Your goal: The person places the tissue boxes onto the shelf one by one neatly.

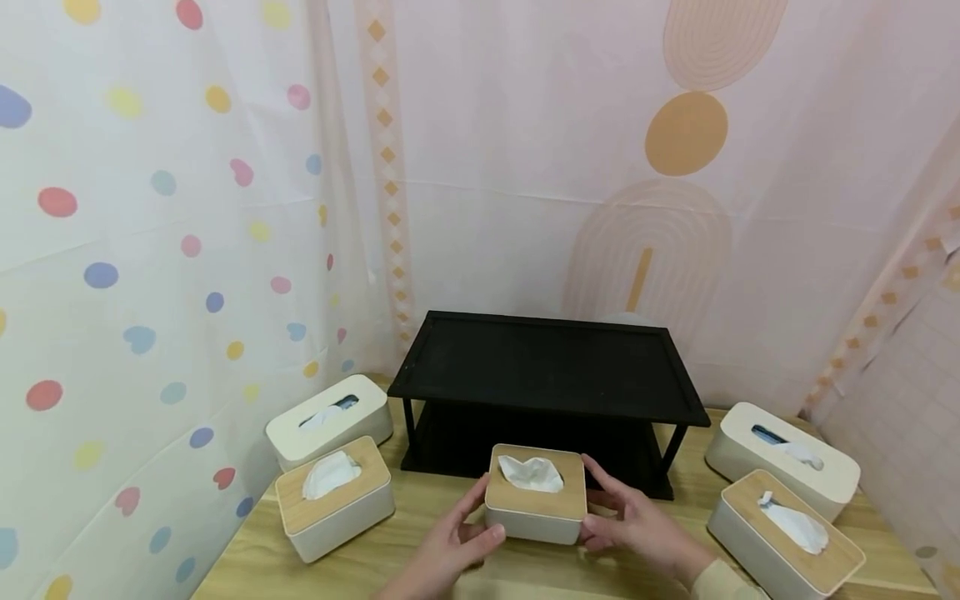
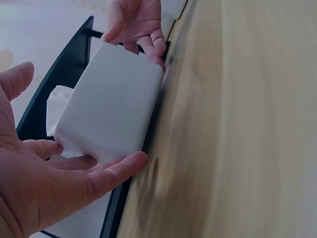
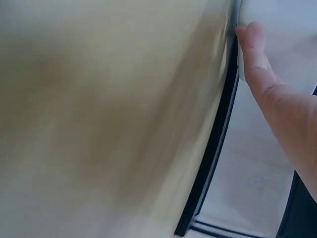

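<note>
A tissue box with a light wooden lid and pale sides is at the front edge of a black two-tier shelf. White tissue pokes out of its lid. My left hand holds the box's left end, thumb toward the front corner. At the opposite end my right hand grips it, with the thumb in front and a finger at the back corner. The left wrist view shows the box's plain pale surface between both hands. Only part of the right hand shows in the right wrist view.
Left of the shelf stand a wooden-lidded tissue box and a cream-lidded one. Another such pair, wooden-lidded and cream-lidded, is at the right. The wooden table backs onto patterned curtains.
</note>
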